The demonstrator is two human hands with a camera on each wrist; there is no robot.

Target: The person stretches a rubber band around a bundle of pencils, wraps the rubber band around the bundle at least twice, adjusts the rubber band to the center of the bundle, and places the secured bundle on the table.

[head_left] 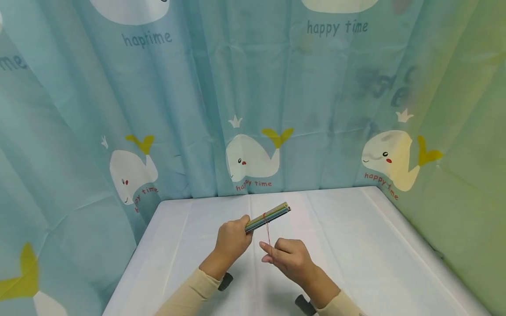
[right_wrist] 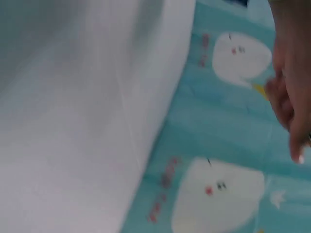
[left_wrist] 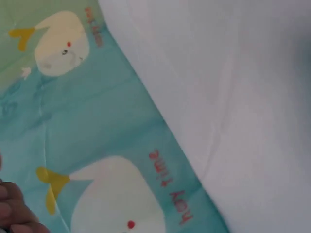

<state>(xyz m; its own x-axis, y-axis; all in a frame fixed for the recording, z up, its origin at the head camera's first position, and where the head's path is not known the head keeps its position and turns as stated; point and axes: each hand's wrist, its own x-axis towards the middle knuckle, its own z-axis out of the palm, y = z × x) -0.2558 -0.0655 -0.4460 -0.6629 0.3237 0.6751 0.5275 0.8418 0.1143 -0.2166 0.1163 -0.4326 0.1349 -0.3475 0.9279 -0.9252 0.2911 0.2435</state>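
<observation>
In the head view my left hand [head_left: 232,239] grips the lower end of a bundle of thin coloured rods [head_left: 276,212], tilted up to the right above the table. Yellow-green, grey and blue rods show; their exact kind is unclear. A red rubber band [head_left: 267,230] goes round the bundle and stretches down to my right hand [head_left: 290,259], caught on its thumb and index finger. The left wrist view has only curled fingers [left_wrist: 17,208] at its lower left edge. In the right wrist view my right hand [right_wrist: 291,92] is at the right edge, its band not discernible.
A white-covered table [head_left: 356,245] lies beneath both hands. Behind it hangs a blue curtain [head_left: 189,109] with whale prints, turning green along the right side. Dark wrist-camera parts [head_left: 225,281] show under the forearms.
</observation>
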